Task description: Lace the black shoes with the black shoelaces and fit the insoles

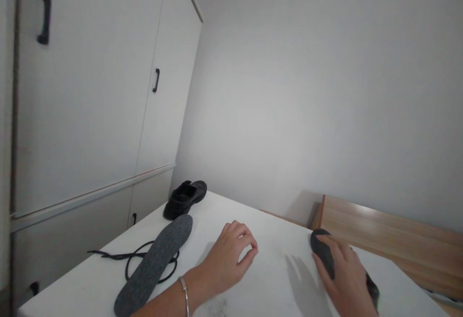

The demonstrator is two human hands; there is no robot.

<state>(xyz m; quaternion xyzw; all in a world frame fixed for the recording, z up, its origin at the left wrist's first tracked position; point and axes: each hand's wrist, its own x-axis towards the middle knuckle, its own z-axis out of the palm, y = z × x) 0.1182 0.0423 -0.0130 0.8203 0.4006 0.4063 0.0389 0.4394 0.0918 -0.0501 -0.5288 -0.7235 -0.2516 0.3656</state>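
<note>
Apparently the step in hand was the handling of a dark, rounded item (320, 247), perhaps a shoe or part of 1, well to the right of the grey insole (154, 261); the fingers hid too much of it to say for sure; any further shift of it seemed to call for a firm wrap of fingers and thumb, since its smooth-looking end could slip.

The right hand (345, 273), far to the right of the insole, was clamped on that dark item, with fingers laid over the top and the thumb along the side; the gap was only as wide as the item itself. The left hand (231, 254), just right of the insole, held nothing visible; its fingers curled towards the thumb in a loose ring, and whether the 2 tips met could not be told; a bracelet (184, 292) circled that wrist, near the insole's close end.

The insole lay flat on the white table (269, 290); a black lace (115, 257) ran beneath it, showing on both its sides; 1 black shoe (179, 203) sat just beyond its far end.
</note>
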